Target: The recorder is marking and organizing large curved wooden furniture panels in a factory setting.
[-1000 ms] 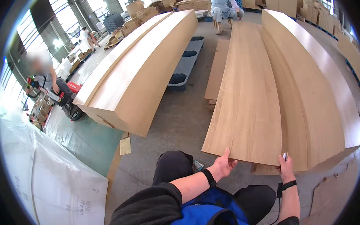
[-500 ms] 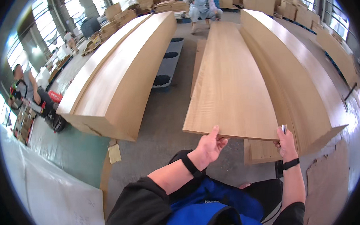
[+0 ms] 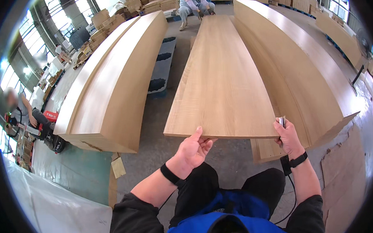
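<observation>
A long, light wood-grain panel (image 3: pixel 222 86) stretches away from me, its near end raised off the floor. My left hand (image 3: pixel 194 149) grips the near edge toward its left side, thumb on top and fingers beneath. Closed at the near right corner is my right hand (image 3: pixel 288 135), which also has a small silver metal tool (image 3: pixel 282 122) in it; its exact kind is hidden by the fingers. At the far end crouches another person (image 3: pixel 187 7), whose gloved hands are at or close to the panel's end.
To the left stands a long stack of wood-grain panels (image 3: pixel 124 94), to the right another long stack (image 3: pixel 291 67). A grey pallet (image 3: pixel 162 68) lies behind the left stack. Cardboard (image 3: pixel 342 172) is on the floor at right, plastic-wrapped goods (image 3: pixel 54 203) at lower left. Another person (image 3: pixel 22 110) sits far left.
The panel's near end has come up and shifted left, away from the right stack, with both my hands still on it. At the far end, the other person's hands have come together near the panel.
</observation>
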A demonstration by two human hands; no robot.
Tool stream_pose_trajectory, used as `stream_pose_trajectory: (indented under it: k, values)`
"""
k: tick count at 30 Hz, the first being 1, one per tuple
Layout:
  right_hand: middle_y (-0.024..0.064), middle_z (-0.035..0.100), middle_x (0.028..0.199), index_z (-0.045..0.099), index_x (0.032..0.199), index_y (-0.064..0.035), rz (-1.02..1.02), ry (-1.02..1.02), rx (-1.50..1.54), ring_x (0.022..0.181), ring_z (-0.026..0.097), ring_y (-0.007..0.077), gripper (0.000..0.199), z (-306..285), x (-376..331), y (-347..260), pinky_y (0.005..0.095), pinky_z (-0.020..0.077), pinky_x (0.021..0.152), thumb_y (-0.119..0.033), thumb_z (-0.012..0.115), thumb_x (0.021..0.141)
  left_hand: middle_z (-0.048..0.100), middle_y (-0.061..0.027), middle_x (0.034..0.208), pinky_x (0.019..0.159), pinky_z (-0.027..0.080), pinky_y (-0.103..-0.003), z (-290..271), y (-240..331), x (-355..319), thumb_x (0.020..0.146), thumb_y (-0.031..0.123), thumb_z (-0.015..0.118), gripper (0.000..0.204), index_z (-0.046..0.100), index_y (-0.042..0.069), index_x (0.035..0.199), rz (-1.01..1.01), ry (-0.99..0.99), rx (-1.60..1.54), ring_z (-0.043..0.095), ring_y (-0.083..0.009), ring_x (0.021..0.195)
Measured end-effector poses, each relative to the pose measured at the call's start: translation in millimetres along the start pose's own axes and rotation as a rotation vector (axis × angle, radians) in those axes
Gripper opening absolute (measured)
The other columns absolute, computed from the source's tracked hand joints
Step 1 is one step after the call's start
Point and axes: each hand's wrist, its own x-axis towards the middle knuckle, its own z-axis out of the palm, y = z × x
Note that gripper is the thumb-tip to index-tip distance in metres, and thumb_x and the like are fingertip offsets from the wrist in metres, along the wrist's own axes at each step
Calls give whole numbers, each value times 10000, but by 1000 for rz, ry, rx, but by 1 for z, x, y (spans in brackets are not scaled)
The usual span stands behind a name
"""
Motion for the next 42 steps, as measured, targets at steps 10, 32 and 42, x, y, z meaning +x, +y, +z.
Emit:
stream_pose_trajectory:
  k: [10,32,42]
  values:
    - [-54,468,656,447,1338,-44,92,-110,-4,422,382,37,467,24,11,36,197,310,376,-209,624,938,666,-95,1060,618,487,-208,-6,26,-18,998,282,523,317,546,28,1185,178,42,190,663,-211,959]
    - [-33,525,810,471,1325,-78,-117,-343,235,503,432,33,413,170,-34,-41,196,343,393,-173,602,945,681,-66,945,554,448,-214,-70,122,-125,953,308,569,268,597,65,1062,561,89,157,677,-194,843]
    - [-46,455,687,462,1326,-48,-117,-497,30,466,420,46,463,288,-44,-29,208,364,400,-199,640,926,699,-65,847,474,448,-215,-175,170,-140,945,303,576,240,617,70,985,728,302,-18,692,-189,732]
